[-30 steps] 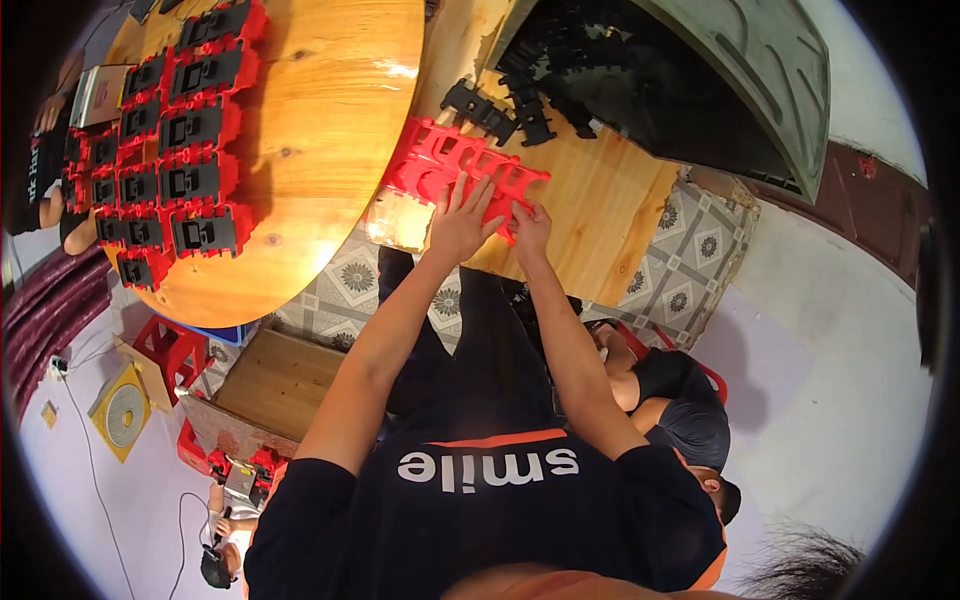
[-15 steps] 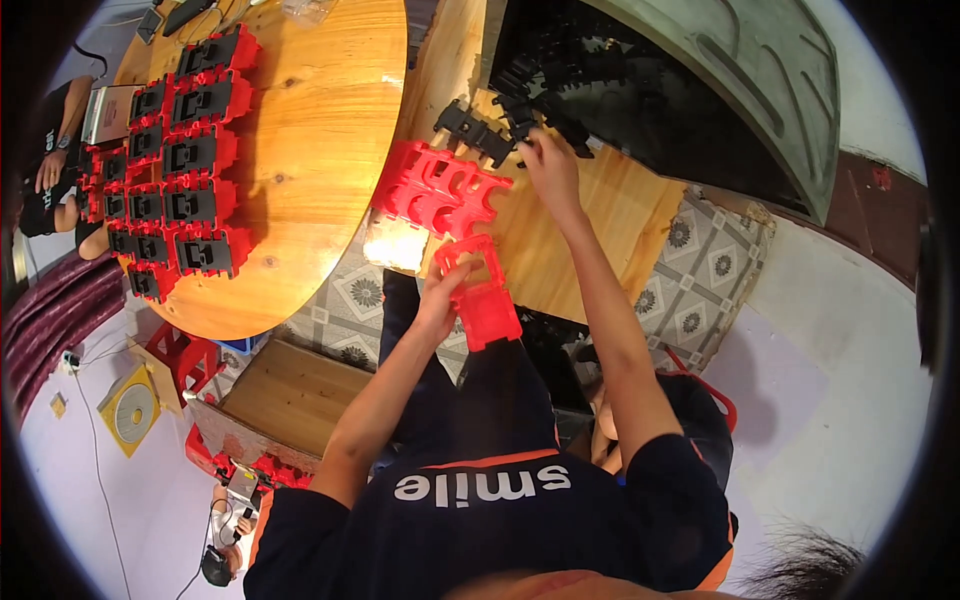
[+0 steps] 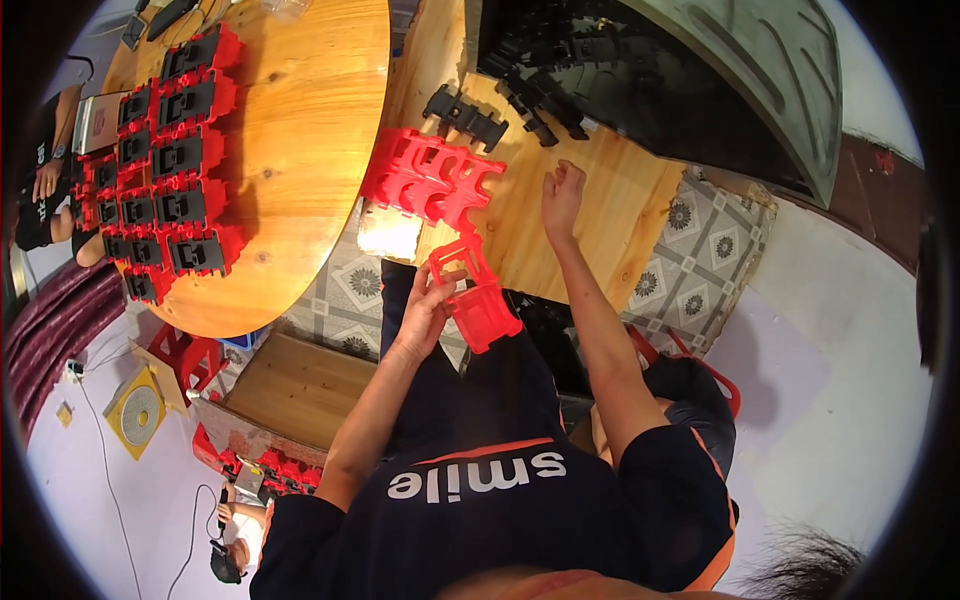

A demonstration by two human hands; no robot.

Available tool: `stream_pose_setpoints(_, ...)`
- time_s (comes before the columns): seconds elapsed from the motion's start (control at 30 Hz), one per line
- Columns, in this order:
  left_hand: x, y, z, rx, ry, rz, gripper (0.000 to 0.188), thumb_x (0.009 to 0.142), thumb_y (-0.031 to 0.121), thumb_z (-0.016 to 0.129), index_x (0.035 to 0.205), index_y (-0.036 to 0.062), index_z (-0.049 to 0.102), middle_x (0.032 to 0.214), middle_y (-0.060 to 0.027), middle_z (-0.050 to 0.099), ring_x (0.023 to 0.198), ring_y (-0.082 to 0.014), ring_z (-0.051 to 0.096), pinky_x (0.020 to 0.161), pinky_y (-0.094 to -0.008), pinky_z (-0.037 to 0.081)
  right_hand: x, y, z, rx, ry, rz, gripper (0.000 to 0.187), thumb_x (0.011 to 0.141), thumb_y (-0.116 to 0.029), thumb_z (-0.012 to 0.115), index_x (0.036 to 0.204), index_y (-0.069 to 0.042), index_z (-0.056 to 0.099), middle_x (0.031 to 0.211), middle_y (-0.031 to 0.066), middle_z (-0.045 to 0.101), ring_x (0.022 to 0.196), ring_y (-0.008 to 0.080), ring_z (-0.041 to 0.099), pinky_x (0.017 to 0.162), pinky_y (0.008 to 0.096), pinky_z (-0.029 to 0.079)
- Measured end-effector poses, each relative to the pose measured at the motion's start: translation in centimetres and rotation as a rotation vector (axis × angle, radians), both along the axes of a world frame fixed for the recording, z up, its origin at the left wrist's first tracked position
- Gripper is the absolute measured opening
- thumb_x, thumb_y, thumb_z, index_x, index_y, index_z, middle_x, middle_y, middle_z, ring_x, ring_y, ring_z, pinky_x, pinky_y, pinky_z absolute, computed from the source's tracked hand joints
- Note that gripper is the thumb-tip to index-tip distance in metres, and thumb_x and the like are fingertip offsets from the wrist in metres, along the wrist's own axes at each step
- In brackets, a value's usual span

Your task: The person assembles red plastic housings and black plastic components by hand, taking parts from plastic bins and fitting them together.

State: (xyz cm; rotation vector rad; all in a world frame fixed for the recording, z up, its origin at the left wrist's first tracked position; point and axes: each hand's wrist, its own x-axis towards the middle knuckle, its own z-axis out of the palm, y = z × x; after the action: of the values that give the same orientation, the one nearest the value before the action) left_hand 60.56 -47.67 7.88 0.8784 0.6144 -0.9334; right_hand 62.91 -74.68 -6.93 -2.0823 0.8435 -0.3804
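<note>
My left hand (image 3: 428, 312) grips a red plastic frame (image 3: 484, 312) by its edge, its fingers reaching into the opening. The frame hangs tilted above my lap, just in front of a row of red plastic frames (image 3: 425, 178) on the wooden board. Over the middle of the board is my right hand (image 3: 564, 200). Its fingers are loosely bent, the thumb stands apart, and nothing shows between them. Beyond it lie black plastic parts (image 3: 530, 108), and another black part (image 3: 465, 118) rests beside the red row.
At the left, a round wooden table (image 3: 310, 150) bears rows of red frames with black parts fitted in them (image 3: 185, 155). A large dark panel (image 3: 690, 90) leans at the far right. A wooden-seated bench (image 3: 290, 390) stands at lower left. Other people sit at the left edge and lower left.
My right hand has let go of a black part and drawn back toward me. My left hand still holds the red frame, now turned a little.
</note>
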Motion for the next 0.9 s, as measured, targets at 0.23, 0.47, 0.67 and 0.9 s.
stream_pose_setpoints(0.23, -0.1, 0.1, -0.5, 0.110, -0.021, -0.078, 0.066, 0.089, 0.008, 0.060, 0.145, 0.0135, 0.026, 0.126, -0.0119, 0.056, 0.111, -0.0237, 0.059, 0.093, -0.0389, 0.048, 9.0, -0.7, 1.4, -0.583, 0.160, 0.098, 0.048, 0.078, -0.021, 0.076, 0.118, -0.008, 0.052, 0.118, 0.0157, 0.051, 0.106, 0.0339, 0.052, 0.086, 0.0433, 0.044)
stream_pose_setpoints(0.47, -0.4, 0.3, -0.5, 0.114, -0.040, -0.049, 0.068, 0.089, 0.010, 0.061, 0.147, 0.0115, 0.024, 0.128, -0.0135, 0.055, 0.111, -0.0290, 0.060, 0.098, -0.0423, 0.046, 8.7, -2.3, -4.1, -0.784, 0.207, 0.330, 0.038, 0.077, -0.021, 0.074, 0.110, -0.016, 0.057, 0.112, 0.0108, 0.052, 0.101, 0.0318, 0.054, 0.082, 0.0429, 0.046)
stream_pose_setpoints(0.67, 1.8, -0.7, 0.2, 0.038, -0.103, 0.067, 0.070, 0.094, 0.017, 0.062, 0.149, 0.0106, 0.019, 0.133, -0.0146, 0.050, 0.125, -0.0272, 0.050, 0.101, -0.0443, 0.044, 5.5, -2.1, -0.4, -0.425, -0.022, 0.358, 0.020, 0.080, -0.011, 0.069, 0.099, -0.009, 0.063, 0.100, 0.0112, 0.054, 0.089, 0.0290, 0.059, 0.073, 0.0384, 0.050)
stream_pose_setpoints(0.9, 5.6, -2.0, 4.2, -0.045, -0.252, 0.103, 0.079, 0.095, 0.021, 0.061, 0.153, 0.0128, 0.008, 0.136, -0.0147, 0.049, 0.123, -0.0258, 0.050, 0.101, -0.0444, 0.043, -3.3, 5.0, 24.5, -0.069, -0.158, 0.508, 0.019, 0.082, -0.009, 0.072, 0.098, 0.000, 0.066, 0.093, 0.0121, 0.057, 0.081, 0.0255, 0.062, 0.065, 0.0327, 0.049)
